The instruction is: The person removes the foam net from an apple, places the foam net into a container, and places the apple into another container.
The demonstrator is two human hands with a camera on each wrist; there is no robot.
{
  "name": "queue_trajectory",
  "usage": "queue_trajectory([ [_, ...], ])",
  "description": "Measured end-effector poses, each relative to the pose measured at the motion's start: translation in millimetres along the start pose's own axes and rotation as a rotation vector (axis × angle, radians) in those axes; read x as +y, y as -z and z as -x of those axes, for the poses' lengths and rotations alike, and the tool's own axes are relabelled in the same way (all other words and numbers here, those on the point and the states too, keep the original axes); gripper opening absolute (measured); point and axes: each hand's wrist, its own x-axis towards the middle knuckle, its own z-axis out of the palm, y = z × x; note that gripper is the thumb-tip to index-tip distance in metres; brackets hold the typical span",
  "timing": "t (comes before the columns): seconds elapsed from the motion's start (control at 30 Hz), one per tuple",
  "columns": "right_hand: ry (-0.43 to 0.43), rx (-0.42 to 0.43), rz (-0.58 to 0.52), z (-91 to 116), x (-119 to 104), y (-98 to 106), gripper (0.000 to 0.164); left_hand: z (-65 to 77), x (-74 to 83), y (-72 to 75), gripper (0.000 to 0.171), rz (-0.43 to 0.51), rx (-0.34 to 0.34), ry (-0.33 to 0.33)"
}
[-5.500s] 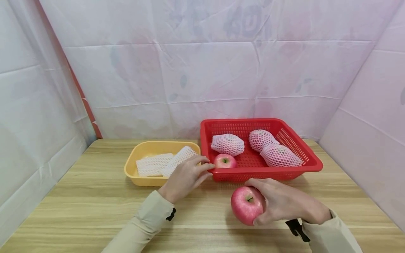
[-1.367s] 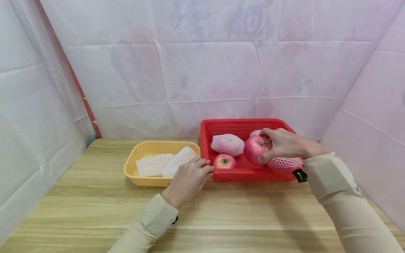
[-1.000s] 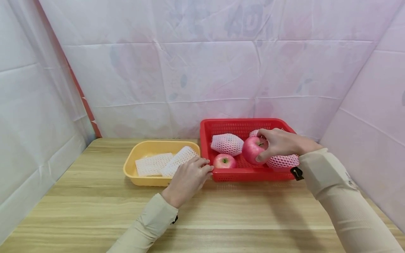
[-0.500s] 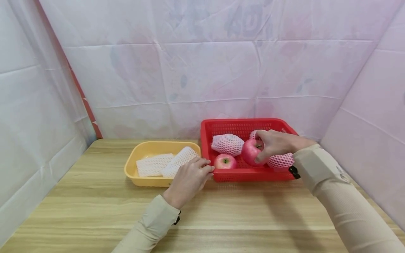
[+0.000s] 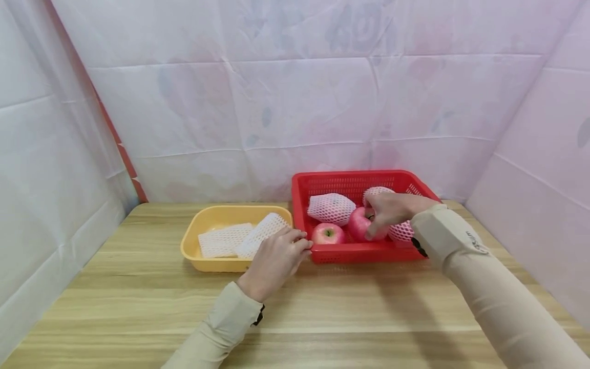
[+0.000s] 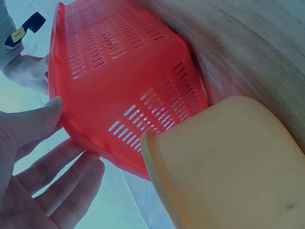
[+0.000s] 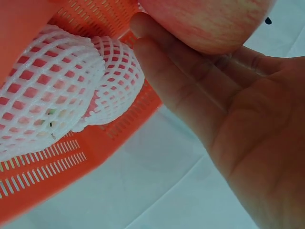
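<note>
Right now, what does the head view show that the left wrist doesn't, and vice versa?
Clear only in the head view: a loose bare apple, the held apple in the right hand, net-wrapped apples and foam net sleeves.

Only in the left wrist view: the palm of the left hand and a yellow label on the black wrist piece.

In both: red basket, yellow tray, wooden table, both hands.
</note>
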Motion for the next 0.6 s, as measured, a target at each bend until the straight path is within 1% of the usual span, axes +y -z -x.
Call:
queue_trajectory([
  [0.2, -0.055, -0.036, -0.010, -4.6, 0.3, -1.9, 0.064, -0.9, -1.0, 1.1, 0.028, 0.013, -0.014, 0.011],
  [0.3, -0.081, -0.053, 0.005, -6.8, -0.8, -4.1, 0.062, -0.4, -1.4, 1.0, 0.027, 0.007, -0.013, 0.010],
  [0.4, -0.104, -0.081, 0.040, -10.7, -2.4, -6.2, 0.052, -0.3, -1.6, 1.2, 0.028, 0.008, -0.013, 0.011],
  [0.47, -0.115, -0.109, 0.056, -14.3, -3.4, -7.7, 0.041, -0.7, -1.7, 1.4, 0.028, 0.008, -0.014, 0.010],
  [0.53, -0.121, -0.142, 0.052, -17.8, -3.9, -9.2, 0.028, -1.0, -1.9, 1.4, 0.028, 0.017, -0.012, 0.009],
  [0.6, -0.125, -0.168, 0.042, -20.7, -4.1, -10.3, 0.022, -1.0, -2.3, 1.1, 0.027, 0.022, -0.007, 0.007],
])
